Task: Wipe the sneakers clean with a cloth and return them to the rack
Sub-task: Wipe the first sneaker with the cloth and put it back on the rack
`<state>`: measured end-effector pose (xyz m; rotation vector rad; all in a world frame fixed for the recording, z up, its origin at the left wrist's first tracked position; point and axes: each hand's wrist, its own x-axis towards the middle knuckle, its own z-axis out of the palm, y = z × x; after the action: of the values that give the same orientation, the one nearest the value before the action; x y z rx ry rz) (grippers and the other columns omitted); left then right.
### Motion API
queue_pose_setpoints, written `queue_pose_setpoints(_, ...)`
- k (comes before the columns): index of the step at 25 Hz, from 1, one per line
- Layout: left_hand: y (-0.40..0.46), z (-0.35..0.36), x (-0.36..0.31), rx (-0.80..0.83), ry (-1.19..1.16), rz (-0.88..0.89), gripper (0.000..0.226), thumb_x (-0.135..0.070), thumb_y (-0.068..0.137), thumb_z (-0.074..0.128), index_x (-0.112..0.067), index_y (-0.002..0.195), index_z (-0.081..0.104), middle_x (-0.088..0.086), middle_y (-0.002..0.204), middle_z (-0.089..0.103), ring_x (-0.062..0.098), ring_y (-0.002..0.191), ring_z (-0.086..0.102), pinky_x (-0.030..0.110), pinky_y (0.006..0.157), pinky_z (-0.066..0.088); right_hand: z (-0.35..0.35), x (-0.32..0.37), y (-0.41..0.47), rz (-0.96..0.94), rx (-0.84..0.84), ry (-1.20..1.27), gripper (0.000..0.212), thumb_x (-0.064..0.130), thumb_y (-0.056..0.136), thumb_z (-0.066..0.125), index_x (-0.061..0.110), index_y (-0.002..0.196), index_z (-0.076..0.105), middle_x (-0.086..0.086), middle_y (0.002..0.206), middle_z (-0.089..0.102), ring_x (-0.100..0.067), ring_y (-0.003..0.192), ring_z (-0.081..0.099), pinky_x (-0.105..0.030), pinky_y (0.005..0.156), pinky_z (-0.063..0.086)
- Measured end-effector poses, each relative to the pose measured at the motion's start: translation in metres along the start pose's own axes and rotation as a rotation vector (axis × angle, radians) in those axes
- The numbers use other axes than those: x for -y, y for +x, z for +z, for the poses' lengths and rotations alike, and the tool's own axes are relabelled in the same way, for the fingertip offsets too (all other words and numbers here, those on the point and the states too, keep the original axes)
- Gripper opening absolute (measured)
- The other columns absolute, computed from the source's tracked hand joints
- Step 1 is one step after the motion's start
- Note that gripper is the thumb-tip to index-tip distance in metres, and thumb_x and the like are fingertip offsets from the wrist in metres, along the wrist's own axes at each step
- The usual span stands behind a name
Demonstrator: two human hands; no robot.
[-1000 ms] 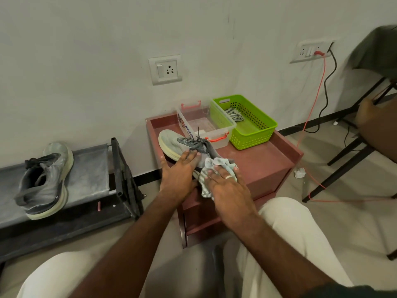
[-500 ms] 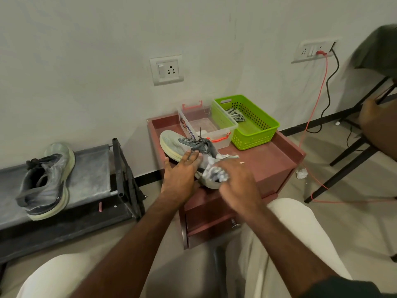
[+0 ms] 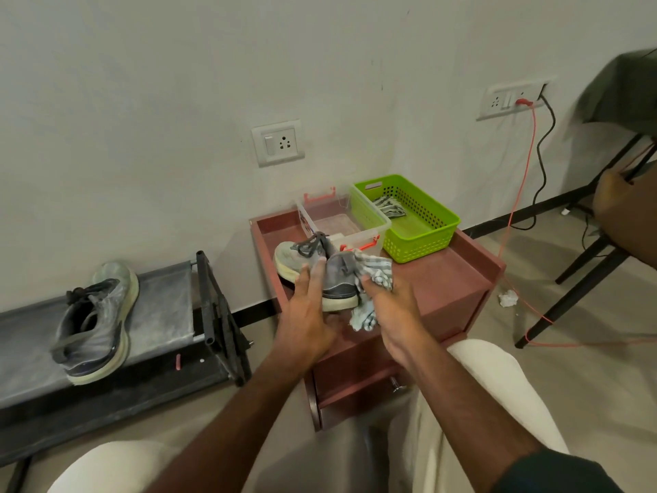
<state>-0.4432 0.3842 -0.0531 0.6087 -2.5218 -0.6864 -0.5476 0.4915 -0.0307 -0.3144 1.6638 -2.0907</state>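
A grey sneaker (image 3: 337,275) with a pale sole lies on the red-brown cabinet top (image 3: 441,279), its heel toward me. My left hand (image 3: 309,304) rests on its near side with straight fingers and steadies it. My right hand (image 3: 391,307) grips a checked cloth (image 3: 377,275) bunched against the sneaker's heel. The second grey sneaker (image 3: 96,322) sits on the black shoe rack (image 3: 167,314) at the left, tipped on its side.
A clear plastic box (image 3: 369,222) with orange clips and a green basket (image 3: 426,225) holding another cloth stand at the back of the cabinet. A black chair (image 3: 586,279), cables and a crumpled tissue (image 3: 507,298) are at the right. Another person's arm shows at the right edge.
The sneaker has turned so that its heel and side face me. My right hand with the cloth has shifted from the sneaker's top to its heel side. My left hand stayed on the sneaker.
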Motion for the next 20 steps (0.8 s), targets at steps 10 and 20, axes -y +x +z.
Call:
queue_pose_setpoints(10, -0.014, -0.086, 0.009, -0.257, -0.507, -0.082, 0.073, -0.021, 0.053, 0.100, -0.027, 0.112, 0.057, -0.008, 0.104, 0.073, 0.006, 0.095, 0.072, 0.025, 0.081, 0.060, 0.006, 0.014, -0.014, -0.103, 0.054, 0.139, 0.013, 0.006, 0.093, 0.066, 0.009, 0.102, 0.074, -0.008, 0.099, 0.077, -0.026, 0.095, 0.074, -0.042, 0.087, 0.059)
queue_pose_setpoints(20, -0.025, -0.085, 0.040, 0.013, -0.891, -0.248, 0.087, -0.023, 0.051, 0.099, -0.021, 0.127, 0.058, 0.001, 0.120, 0.072, 0.020, 0.113, 0.068, 0.040, 0.094, 0.058, -0.007, 0.005, -0.007, -0.352, -0.341, -0.360, 0.043, 0.002, 0.084, 0.055, 0.026, 0.118, 0.069, 0.006, 0.108, 0.072, -0.016, 0.099, 0.065, -0.031, 0.088, 0.052)
